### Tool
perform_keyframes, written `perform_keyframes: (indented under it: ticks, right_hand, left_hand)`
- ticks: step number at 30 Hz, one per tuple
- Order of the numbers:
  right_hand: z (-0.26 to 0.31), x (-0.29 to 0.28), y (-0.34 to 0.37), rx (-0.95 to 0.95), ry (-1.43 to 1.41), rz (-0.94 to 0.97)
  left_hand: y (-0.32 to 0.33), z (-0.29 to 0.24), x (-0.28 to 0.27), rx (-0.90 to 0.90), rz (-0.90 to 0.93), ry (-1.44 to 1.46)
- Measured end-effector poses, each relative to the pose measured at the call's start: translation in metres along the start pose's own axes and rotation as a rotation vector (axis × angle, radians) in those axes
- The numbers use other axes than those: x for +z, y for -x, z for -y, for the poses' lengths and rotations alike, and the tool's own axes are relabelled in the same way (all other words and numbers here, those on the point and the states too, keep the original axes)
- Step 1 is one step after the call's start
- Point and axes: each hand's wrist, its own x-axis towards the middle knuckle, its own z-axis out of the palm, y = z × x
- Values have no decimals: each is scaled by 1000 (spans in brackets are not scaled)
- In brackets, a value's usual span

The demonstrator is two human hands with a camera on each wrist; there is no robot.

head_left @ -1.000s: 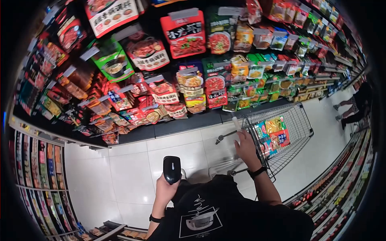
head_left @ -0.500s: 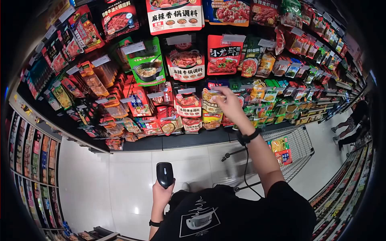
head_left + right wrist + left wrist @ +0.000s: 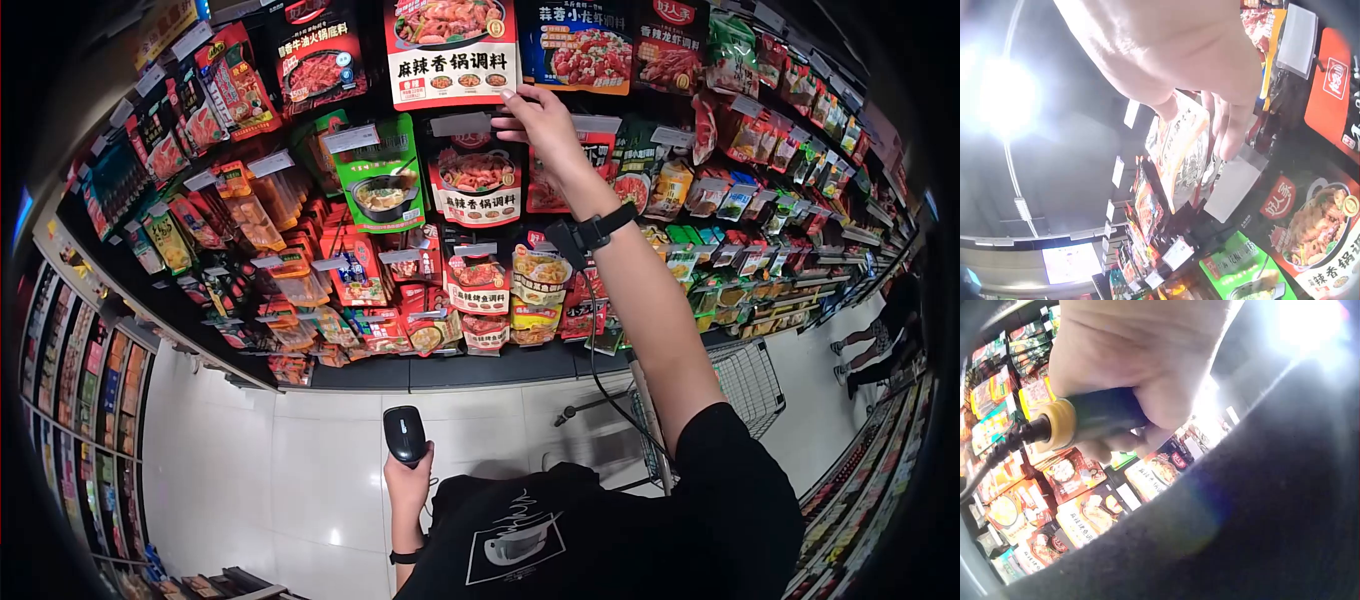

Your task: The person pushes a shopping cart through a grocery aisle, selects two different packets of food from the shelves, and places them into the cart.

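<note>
In the head view my left hand (image 3: 407, 487) grips a black handheld scanner (image 3: 405, 435) low in front of my body. Its handle (image 3: 1100, 415), with a yellow collar and a cable at the end, lies within the curled fingers in the left wrist view. My right hand (image 3: 545, 125) is raised to the upper row, at the lower right corner of a red and white seasoning packet (image 3: 455, 55). Seen from the right wrist, thumb and fingers pinch that packet's edge (image 3: 1179, 153), beside a pale price tag (image 3: 1235, 184). A similar packet (image 3: 478, 180) hangs below.
Rows of hanging packets fill the rack, including a green one (image 3: 382, 180). A wire shopping cart (image 3: 755, 385) stands at the right, partly behind my right arm. Another person's legs (image 3: 860, 345) are farther along the aisle. A cable (image 3: 610, 395) hangs from my right wrist.
My right hand has gone from the cart handle up past the lower packets to the red and white packet in the upper row. The left hand keeps holding the scanner low.
</note>
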Motion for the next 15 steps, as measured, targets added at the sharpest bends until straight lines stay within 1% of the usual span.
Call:
perform_keyframes:
  ticks: [1, 4, 6, 7, 10, 11, 14, 15]
  right_hand:
    - [0, -2, -3, -2, -32, 14]
    - [1, -5, -16, 9, -84, 81]
    - [8, -6, -22, 26, -79, 141]
    - [13, 0, -18, 7, -127, 137]
    - [21, 5, -27, 64, -12, 270]
    - [21, 10, -27, 50, 21, 238]
    - [12, 17, -42, 39, 162, 241]
    - [13, 19, -44, 51, 160, 270]
  left_hand:
    - [4, -1, 8, -17, -9, 18]
    - [16, -10, 19, 10, 29, -47]
    - [22, -14, 19, 20, 30, -83]
    - [23, -14, 19, 24, 28, -93]
    - [28, -13, 11, 19, 24, -107]
    - [31, -14, 9, 17, 23, -106]
    - [40, -13, 5, 12, -1, -90]
    - [43, -9, 3, 6, -7, -84]
